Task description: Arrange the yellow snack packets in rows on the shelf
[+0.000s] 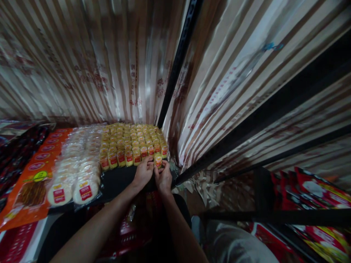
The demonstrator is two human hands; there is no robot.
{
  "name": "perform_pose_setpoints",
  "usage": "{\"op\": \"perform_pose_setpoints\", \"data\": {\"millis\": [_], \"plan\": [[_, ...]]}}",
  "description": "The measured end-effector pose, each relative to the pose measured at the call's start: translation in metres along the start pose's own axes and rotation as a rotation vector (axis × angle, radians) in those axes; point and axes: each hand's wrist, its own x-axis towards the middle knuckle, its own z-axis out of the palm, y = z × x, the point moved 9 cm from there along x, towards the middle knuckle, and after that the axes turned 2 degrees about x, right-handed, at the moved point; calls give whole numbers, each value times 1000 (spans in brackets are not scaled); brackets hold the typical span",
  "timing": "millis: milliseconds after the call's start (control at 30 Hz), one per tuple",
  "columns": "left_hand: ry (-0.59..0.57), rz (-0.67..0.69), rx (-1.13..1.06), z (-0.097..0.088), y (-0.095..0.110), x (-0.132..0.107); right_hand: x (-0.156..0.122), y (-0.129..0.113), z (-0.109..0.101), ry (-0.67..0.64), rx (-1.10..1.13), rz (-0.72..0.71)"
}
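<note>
Currently, my right hand [163, 177] is pinching a small packet [158, 160] just in front of the yellow packet rows [134, 146] on the black surface [116, 178]; my left hand [144, 171] is holding its fingers bent beside it, and whether they're gripping, I cannot tell.

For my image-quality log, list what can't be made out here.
All in the head view:
- Small yellow packet: print too small and blurred; lower part hidden by the right hand.
- Left hand: whether its fingertips touch that packet, too small and dim.
- Yellow packet rows: rear ones partly hidden by those in front.
- Red bags: cut off by the right edge.
</note>
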Motion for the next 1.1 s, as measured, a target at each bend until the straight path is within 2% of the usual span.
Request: {"op": "perform_pose_setpoints", "data": {"millis": [167,500,700,1100], "plan": [[-5,39,137,3,5,3,12,2,4,43,-26,4],[-36,-6,100,12,1,9,20,7,14,29,47,15],[-9,6,90,13,-1,9,20,3,15,45,93,-77],[9,107,168,22,1,13,19,2,10,95,41,-142]]}}
